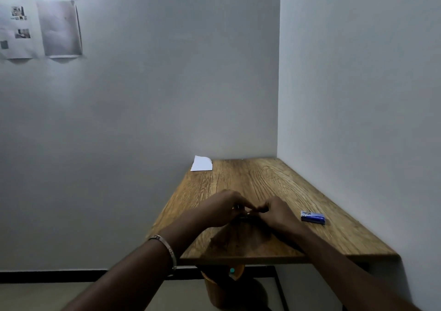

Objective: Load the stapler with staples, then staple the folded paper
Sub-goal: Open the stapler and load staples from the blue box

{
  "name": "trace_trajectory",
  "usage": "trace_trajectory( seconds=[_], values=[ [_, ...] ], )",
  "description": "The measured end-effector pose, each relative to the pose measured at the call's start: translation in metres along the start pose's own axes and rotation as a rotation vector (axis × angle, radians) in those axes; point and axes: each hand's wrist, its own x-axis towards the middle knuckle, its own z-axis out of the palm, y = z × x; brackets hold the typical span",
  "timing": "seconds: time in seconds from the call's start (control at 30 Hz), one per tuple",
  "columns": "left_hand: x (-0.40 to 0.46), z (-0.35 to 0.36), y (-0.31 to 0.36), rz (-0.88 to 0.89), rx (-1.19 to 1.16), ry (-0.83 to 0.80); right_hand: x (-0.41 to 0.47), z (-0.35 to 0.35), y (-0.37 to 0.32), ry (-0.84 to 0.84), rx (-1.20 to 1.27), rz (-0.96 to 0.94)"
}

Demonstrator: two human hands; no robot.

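Note:
My left hand [220, 209] and my right hand [276, 211] meet over the middle of the wooden table [262, 182]. Between them sits a small dark stapler [245, 216], mostly hidden by the fingers; both hands grip it. A blue staple box [313, 217] lies on the table to the right of my right hand. The folded white paper [202, 163] rests at the far left corner of the table, against the wall.
Walls close the table in at the back and on the right. Printed sheets [40, 27] are taped high on the left wall. An orange bin [222, 284] stands under the table's near edge.

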Motion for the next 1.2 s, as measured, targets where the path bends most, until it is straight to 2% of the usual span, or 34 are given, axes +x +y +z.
trace_trajectory(
  seconds=[0.13, 0.33, 0.47, 0.57, 0.8, 1.2],
  values=[
    [0.0, -0.002, -0.005, 0.034, 0.112, -0.045, 0.0, 0.0, 0.0, -0.01, 0.028, -0.025],
    [-0.005, -0.006, -0.011, 0.056, 0.141, -0.04, 0.0, 0.002, 0.001, 0.01, 0.001, -0.037],
    [-0.007, -0.005, -0.011, 0.125, 0.317, -0.02, 0.0, 0.002, 0.0, 0.026, -0.047, -0.066],
    [-0.004, -0.003, -0.006, 0.148, 0.272, 0.021, 0.002, 0.002, 0.0, 0.033, -0.068, -0.022],
    [0.001, -0.001, -0.01, 0.157, 0.249, -0.015, -0.001, -0.001, 0.002, 0.017, -0.01, -0.055],
    [0.003, -0.005, -0.014, 0.262, 0.385, -0.019, 0.004, 0.004, 0.004, 0.023, -0.058, -0.047]
  ],
)
